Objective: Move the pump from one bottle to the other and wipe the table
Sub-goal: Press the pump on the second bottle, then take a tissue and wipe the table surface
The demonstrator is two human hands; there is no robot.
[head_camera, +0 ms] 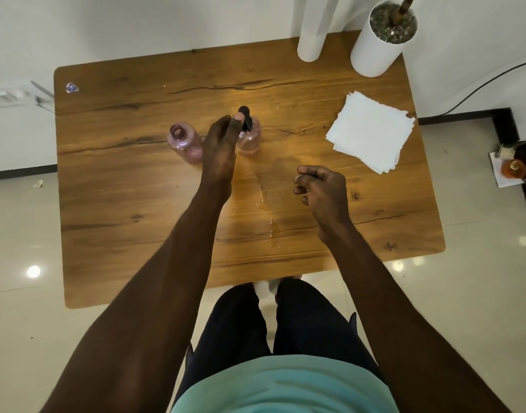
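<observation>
While the black pump (245,117) stands upright in the right-hand pink bottle (249,140), it is pinched by the left hand (221,141); the right hand (321,189), loosely curled and empty, is held nearer the napkin stack (370,131).

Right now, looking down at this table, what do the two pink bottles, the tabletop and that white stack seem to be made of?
Open bottle and pump bottle: likely clear pink-tinted plastic, glossy, since the table shows through them. The pump looks like dark, smooth plastic. The table: wood or wood-look laminate, with printed-looking grain, knots and a soft sheen. The white stack: thin matt paper napkins or tissues, with layered edges showing.
</observation>
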